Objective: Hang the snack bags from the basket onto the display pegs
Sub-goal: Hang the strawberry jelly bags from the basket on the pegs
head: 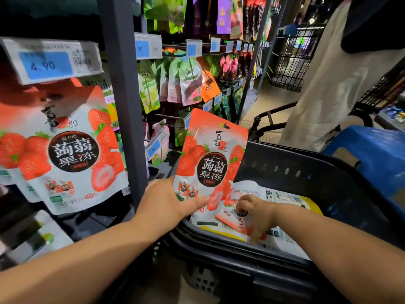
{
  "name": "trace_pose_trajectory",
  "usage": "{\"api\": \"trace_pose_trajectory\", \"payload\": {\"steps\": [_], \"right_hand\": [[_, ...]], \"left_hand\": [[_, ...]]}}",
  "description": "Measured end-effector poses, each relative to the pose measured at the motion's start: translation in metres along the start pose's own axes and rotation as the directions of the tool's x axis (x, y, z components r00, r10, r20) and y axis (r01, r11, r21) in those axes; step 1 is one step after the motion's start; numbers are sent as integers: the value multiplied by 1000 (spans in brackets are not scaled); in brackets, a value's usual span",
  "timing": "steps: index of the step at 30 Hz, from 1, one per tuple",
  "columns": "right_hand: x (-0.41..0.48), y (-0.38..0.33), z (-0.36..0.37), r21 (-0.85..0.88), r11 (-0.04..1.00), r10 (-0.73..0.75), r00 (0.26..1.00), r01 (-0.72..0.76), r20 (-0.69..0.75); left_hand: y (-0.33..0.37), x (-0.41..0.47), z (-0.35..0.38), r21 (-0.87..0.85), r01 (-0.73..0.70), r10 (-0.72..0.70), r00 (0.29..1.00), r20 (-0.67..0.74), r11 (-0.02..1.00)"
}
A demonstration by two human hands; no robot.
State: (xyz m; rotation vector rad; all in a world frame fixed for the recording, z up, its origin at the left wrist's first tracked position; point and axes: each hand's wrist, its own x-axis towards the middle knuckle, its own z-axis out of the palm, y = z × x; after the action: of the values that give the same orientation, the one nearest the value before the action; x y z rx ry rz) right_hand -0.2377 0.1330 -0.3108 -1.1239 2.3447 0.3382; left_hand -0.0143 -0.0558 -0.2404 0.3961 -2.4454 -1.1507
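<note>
While the display rack [122, 84] fills the left with a hung strawberry konjac jelly bag [72, 150], the black basket [285, 170] sits low right. Above its near-left rim a second strawberry jelly bag [210, 159] stands upright, long axis near vertical, hang hole topmost, top leaning slightly right. The left hand [168, 200] grips its bottom corner, thumb across the front. The right hand [256, 213] is down in the basket, fingers [242, 205] curled, pinching a flat strawberry bag [230, 221] lying there. A 4.90 price label [48, 62] tops the hung bag.
</note>
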Motion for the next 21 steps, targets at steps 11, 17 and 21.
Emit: {"api": "trace_pose_trajectory", "payload": {"steps": [11, 17, 21], "right_hand": [[13, -29, -23, -117, 992, -49, 998, 53, 38], [6, -15, -22, -137, 988, -70, 997, 73, 29], [4, -6, -10, -23, 996, -90, 994, 89, -61]], "left_hand": [[-18, 14, -23, 90, 110, -102, 991, -89, 990], [-20, 17, -24, 81, 92, -85, 993, -83, 993], [-21, 18, -25, 61, 96, -90, 991, -98, 994]]}}
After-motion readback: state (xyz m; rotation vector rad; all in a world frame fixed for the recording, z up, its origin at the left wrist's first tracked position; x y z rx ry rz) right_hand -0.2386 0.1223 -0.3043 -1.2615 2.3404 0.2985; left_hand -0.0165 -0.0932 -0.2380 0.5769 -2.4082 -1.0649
